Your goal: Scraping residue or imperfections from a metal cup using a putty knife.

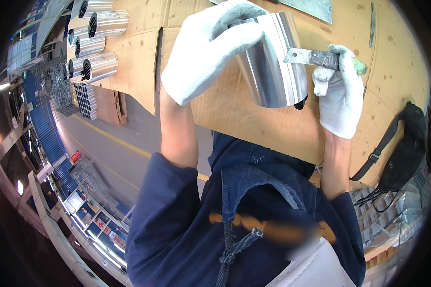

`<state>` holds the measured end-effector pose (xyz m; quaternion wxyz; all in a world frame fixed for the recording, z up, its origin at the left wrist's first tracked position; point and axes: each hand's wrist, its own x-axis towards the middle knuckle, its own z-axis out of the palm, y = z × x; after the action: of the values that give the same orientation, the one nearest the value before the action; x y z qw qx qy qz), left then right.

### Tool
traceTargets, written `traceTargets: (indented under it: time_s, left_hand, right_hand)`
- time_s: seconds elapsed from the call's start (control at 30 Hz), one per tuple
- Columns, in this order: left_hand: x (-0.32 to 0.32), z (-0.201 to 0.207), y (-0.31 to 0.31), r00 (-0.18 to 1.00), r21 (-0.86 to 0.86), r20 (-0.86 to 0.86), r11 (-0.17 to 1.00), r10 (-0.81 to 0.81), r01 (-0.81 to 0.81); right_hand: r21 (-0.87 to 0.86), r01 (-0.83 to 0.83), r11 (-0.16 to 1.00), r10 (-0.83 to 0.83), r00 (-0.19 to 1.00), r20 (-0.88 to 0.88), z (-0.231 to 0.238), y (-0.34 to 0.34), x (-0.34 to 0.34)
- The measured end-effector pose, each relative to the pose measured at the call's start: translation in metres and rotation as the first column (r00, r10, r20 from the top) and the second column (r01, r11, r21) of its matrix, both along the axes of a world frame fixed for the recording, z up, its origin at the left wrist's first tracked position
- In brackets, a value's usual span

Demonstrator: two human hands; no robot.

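Both my hands wear white gloves. My left hand (210,50) is closed on the upper left side of a shiny metal cylinder (275,71), thumb and fingers gripping its rim. The cylinder is tilted above the cardboard, and a small black piece (300,103) shows at its lower right end. In my right hand (339,91) is a flat scraper-like blade (313,57) with a dark wrapped middle and a greenish handle end. Its squared tip overlaps the cylinder's right side in view; I cannot tell whether it touches.
Brown cardboard (263,131) covers the work surface, with a slit at left. Several similar metal cylinders (105,67) lie at the far left. A grey metal plate (311,8) sits at the far edge. A black waist bag (404,148) with a strap lies at right.
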<state>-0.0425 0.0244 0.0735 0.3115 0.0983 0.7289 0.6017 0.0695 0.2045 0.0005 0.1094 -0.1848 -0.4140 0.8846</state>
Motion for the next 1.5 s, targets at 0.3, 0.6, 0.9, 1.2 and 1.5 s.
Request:
traceTargets:
  time_s: [0.3, 0.6, 0.9, 1.2, 1.5]
  left_hand:
    - [-0.001, -0.008, -0.002, 0.997, 0.046, 0.064, 0.998, 0.029, -0.032]
    - [-0.001, -0.019, -0.01, 0.931, -0.084, -0.358, 0.996, -0.068, 0.04]
    - [0.005, -0.016, -0.008, 0.941, -0.057, -0.337, 0.998, -0.023, 0.004]
    - [0.004, -0.017, -0.01, 0.941, -0.081, -0.333, 0.996, -0.057, 0.032]
    - [0.005, -0.016, -0.008, 0.951, -0.066, -0.309, 0.998, -0.004, -0.017]
  right_hand:
    - [-0.007, 0.003, 1.0, -0.003, 1.0, -0.002, -0.003, 0.003, 0.001]
    - [0.034, 0.049, 0.998, -0.043, 0.987, -0.155, 0.006, 0.013, -0.009]
    - [0.012, 0.031, 0.999, -0.031, 0.999, -0.021, 0.015, 0.007, -0.02]
    - [0.061, -0.051, 0.997, 0.053, 0.998, -0.023, 0.01, 0.002, -0.022]
    - [0.057, -0.063, 0.996, 0.063, 0.998, -0.006, 0.016, 0.002, -0.022]
